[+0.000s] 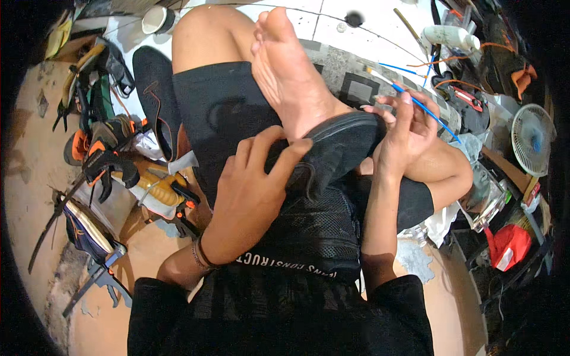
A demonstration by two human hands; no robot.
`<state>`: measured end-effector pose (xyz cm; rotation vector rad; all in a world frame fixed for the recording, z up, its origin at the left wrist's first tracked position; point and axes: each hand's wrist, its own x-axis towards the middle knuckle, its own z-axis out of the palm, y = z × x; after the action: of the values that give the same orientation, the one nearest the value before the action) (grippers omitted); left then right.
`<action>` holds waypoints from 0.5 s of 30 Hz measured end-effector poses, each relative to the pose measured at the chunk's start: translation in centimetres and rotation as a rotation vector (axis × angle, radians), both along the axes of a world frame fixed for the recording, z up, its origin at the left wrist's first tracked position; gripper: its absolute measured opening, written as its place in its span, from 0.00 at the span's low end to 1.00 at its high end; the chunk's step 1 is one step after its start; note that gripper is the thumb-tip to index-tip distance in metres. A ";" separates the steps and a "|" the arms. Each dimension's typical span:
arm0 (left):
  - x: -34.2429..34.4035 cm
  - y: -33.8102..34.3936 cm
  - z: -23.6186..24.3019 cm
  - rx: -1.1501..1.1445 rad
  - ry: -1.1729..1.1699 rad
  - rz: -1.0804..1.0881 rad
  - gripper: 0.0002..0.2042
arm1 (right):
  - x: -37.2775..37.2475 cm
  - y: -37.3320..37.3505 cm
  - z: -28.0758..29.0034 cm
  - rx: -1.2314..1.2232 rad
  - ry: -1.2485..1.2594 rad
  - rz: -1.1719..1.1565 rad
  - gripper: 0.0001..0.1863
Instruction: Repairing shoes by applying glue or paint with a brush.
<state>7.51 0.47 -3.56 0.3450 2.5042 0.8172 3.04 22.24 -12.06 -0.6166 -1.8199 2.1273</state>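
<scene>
Black shoe [347,139] is across your lap, long axis slanting from lower left to upper right, rounded end right, sole edge up. Your left hand [252,184] has fingers spread over its left end; can't tell if it grips. Your right hand [405,132] pinches a blue-handled brush [439,123] by the rounded end, bristles pointing up-left, handle tail down-right. Shoe's left end is hidden behind your left fingers; its lower side blends into your dark shorts [228,110]. Second shoe [155,98] stands by your leg, toe away from you. White bottle [448,37] lies sideways, contents hidden; white tub [157,21], contents unclear.
</scene>
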 end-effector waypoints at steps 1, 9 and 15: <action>0.2 0.0 -0.3 0.039 0.054 -0.018 0.35 | 0.0 -0.1 0.0 0.024 0.039 -0.016 0.11; 1.0 -0.9 -0.7 0.193 0.051 -0.138 0.34 | 0.9 0.5 -0.6 0.172 0.085 -0.030 0.10; 1.4 -0.6 -0.6 0.144 -0.013 -0.170 0.31 | 2.3 1.4 0.2 0.187 0.150 -0.039 0.10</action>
<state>8.88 -0.16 -4.19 0.5904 2.3715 0.9281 5.31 23.65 -11.88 -0.4314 -1.8788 1.8951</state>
